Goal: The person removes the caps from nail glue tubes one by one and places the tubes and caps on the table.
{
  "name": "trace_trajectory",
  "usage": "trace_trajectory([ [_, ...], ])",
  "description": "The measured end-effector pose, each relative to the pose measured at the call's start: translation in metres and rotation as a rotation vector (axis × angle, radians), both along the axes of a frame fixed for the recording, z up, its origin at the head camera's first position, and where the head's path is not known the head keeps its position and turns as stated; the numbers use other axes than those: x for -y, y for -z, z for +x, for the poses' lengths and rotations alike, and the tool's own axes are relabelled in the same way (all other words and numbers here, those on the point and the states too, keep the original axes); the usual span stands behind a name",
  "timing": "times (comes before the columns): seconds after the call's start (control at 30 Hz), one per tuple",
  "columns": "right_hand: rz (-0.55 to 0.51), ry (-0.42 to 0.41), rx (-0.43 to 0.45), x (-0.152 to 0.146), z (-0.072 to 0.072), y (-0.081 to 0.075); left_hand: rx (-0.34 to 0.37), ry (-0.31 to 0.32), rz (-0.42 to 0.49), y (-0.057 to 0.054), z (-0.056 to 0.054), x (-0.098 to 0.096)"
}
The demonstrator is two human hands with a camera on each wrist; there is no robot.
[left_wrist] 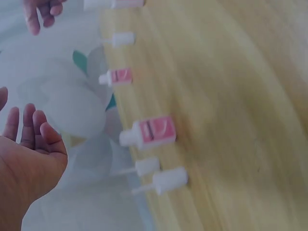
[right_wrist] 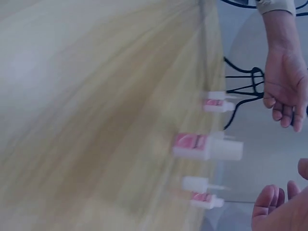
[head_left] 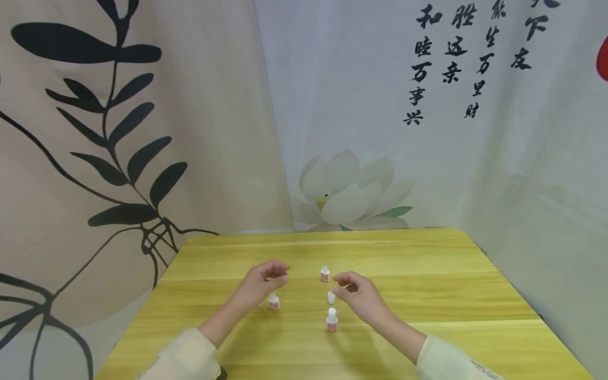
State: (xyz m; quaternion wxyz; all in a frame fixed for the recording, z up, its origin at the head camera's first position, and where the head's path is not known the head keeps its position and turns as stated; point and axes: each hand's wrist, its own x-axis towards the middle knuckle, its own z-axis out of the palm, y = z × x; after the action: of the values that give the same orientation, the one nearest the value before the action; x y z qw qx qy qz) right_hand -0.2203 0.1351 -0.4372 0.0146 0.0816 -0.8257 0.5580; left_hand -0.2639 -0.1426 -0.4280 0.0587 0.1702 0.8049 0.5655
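- Nearest you, below your cream sleeves point(head_left: 182, 354), stands the capped bottle point(head_left: 332, 320): a squat white body with a pinkish-red label and a smooth cylindrical cap, upright on the wood.
- A little farther and to its left is the left bottle point(head_left: 274, 302), upright, its narrow white neck bare. Your left-wrist view shows two stemmed caps point(left_wrist: 171, 181) beside it, white cylinders standing with their thin stems up.
- Just beyond the capped bottle stands the loose cap point(head_left: 331, 298), also matte white; your right-wrist view shows its slim stem pointing up.
- Your left hand point(head_left: 261, 282) hovers above the left bottle, fingers loosely bent and apart from the thumb, pinching nothing. Your right hand point(head_left: 362, 299) hangs just beside the loose cap, thumb and fingers spread, also empty.
- Farther on is the far bottle point(head_left: 325, 274), upright, pink-labelled, with a bare neck.
- You seem to be between moves in handling bottles and caps; whether you are uncapping or recapping, I cannot tell. If recapping, the next move calls for steadying a bottle, pinching a cap and turning its stem downward into the neck.
- Behind the glossy, yellow-grained table point(head_left: 451, 285) hangs a softly creased cloth backdrop point(head_left: 223, 116) with a printed lotus point(head_left: 349, 203).
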Motion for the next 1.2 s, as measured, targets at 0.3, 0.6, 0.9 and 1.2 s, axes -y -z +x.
trace_trajectory([
  [0.3, 0.002, -0.054, 0.076, -0.024, 0.002, 0.028, 0.034, 0.080, -0.035, 0.019, 0.010, -0.024],
  [0.6, -0.009, -0.172, 0.116, -0.035, 0.004, 0.054, 0.032, 0.163, -0.028, 0.037, 0.012, -0.038],
  [0.9, -0.001, -0.228, 0.111, -0.032, 0.004, 0.064, 0.037, 0.179, -0.036, 0.046, 0.018, -0.046],
  [1.2, 0.004, -0.256, 0.152, -0.027, 0.002, 0.071, 0.064, 0.173, -0.049, 0.056, 0.018, -0.051],
])
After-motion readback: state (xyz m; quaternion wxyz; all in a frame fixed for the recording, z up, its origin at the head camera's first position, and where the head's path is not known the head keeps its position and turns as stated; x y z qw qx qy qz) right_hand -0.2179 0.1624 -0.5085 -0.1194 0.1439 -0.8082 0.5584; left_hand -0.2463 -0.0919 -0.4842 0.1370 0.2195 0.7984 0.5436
